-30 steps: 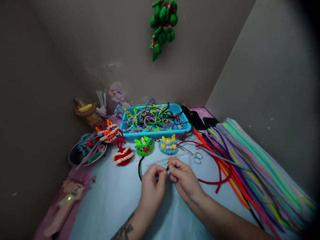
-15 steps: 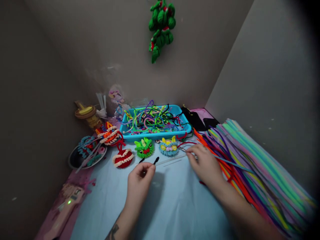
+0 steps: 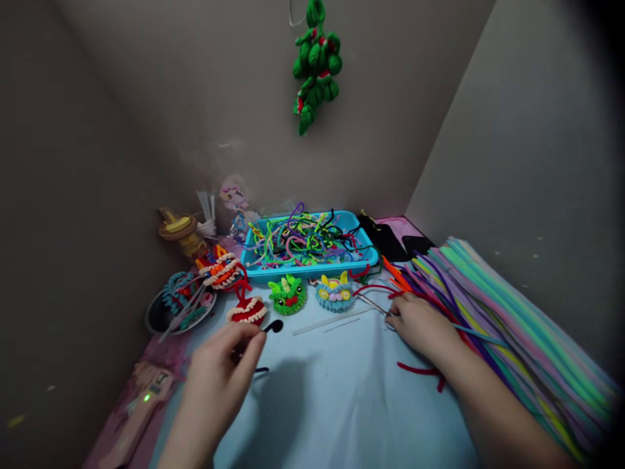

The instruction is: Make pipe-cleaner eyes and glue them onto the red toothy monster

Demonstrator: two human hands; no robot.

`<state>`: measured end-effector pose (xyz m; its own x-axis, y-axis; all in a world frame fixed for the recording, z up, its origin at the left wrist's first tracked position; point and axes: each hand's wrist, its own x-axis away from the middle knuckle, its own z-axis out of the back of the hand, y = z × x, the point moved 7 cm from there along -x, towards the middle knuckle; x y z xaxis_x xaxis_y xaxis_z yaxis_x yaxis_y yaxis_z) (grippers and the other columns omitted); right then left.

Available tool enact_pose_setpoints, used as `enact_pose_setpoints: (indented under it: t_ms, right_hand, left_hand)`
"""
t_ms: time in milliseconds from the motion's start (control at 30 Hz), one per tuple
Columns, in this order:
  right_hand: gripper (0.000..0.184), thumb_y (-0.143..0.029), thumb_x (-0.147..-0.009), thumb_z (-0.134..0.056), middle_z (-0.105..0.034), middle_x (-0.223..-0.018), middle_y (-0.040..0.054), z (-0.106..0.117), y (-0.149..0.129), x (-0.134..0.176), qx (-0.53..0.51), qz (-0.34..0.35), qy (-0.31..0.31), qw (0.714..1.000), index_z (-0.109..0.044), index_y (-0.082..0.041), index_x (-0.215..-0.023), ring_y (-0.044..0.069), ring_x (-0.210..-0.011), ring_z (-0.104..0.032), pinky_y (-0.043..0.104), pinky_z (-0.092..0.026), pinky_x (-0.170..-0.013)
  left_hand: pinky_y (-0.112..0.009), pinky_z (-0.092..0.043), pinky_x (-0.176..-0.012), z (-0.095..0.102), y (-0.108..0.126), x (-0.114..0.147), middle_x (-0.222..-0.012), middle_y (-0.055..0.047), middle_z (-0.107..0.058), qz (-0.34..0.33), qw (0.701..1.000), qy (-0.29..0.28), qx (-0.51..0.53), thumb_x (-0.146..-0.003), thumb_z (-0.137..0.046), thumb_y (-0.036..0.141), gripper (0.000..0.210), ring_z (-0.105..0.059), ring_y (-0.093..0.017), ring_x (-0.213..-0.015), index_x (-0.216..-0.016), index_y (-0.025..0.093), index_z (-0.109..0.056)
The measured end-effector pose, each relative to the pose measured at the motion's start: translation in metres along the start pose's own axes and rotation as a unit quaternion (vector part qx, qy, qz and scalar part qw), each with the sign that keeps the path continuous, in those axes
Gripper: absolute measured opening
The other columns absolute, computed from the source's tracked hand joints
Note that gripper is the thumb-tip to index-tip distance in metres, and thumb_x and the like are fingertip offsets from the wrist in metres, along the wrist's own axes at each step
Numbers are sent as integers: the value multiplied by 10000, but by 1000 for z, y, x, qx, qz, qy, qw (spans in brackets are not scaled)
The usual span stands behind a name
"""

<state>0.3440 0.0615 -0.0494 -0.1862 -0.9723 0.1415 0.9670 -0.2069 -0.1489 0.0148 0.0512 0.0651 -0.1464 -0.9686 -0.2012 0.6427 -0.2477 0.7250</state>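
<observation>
My left hand is raised over the cloth, thumb and forefinger pinching a black pipe cleaner with a rounded, coiled end. A second black end shows below the fingers. At the right, my right hand has its fingers closed at the handles of metal scissors, whose blades point left near the cloth. Just beyond the blades is a blue fuzzy figure with yellow ears. A green dragon-like figure stands beside it. Behind my left hand sits a red ball with cream trim.
A blue tray of tangled pipe cleaner scraps stands at the back. Long coloured pipe cleaners cover the right side. At left are a metal bowl and a pink device with a green light. Thin sticks and red pieces lie on the cloth.
My left hand has moved left and closer with the black pipe cleaner. My right hand has shifted right and lower, showing more of the scissors.
</observation>
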Motion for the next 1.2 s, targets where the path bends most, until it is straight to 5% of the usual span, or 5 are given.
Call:
enact_pose_setpoints:
  t_ms: [200, 400, 567, 833, 1200]
  right_hand:
    - [188, -136, -815, -464, -600, -985, 182, -10, 1, -4, 8, 37, -8, 999, -642, -94, -856, 272, -930, -575, 343, -401, -839]
    - [220, -7, -703, -466, -604, -915, 153, -14, 6, -6, 7, 68, -33, 997, -643, -108, -785, 253, -905, -567, 313, -394, -835]
    - [152, -23, -635, -501, -572, -832, 95, -14, 8, -7, -13, 88, -59, 994, -590, -139, -672, 189, -750, -567, 252, -413, -695]
    - [120, -87, -652, -512, -530, -767, 46, -15, 9, -7, -32, 107, -56, 992, -474, -183, -591, 162, -655, -546, 260, -389, -628]
    - [107, -95, -692, -494, -590, -785, 68, -15, 16, -12, -42, 108, -18, 993, -557, -174, -659, 198, -733, -595, 280, -436, -704]
  left_hand:
    - [-239, -379, -533, -71, -36, -14, -614, -19, -596, 61, 992, -106, 20, -794, -510, 351, 237, -524, -160, -577, -689, 166, -612]
    - [-251, -369, -529, -90, -55, -11, -601, -14, -584, 83, 992, -95, 22, -802, -495, 342, 234, -513, -157, -553, -721, 158, -614]
    - [-270, -416, -619, -77, -49, -7, -722, -31, -641, 11, 997, -72, -36, -842, -473, 315, 213, -578, -175, -663, -745, 183, -609]
    - [-313, -456, -678, 22, -111, -1, -778, -62, -670, 97, 972, 167, -137, -750, -525, 417, 249, -607, -222, -720, -741, 196, -640]
    - [-297, -448, -637, 8, -144, -8, -770, -59, -675, 144, 967, 140, -154, -767, -480, 394, 256, -617, -215, -705, -761, 186, -630]
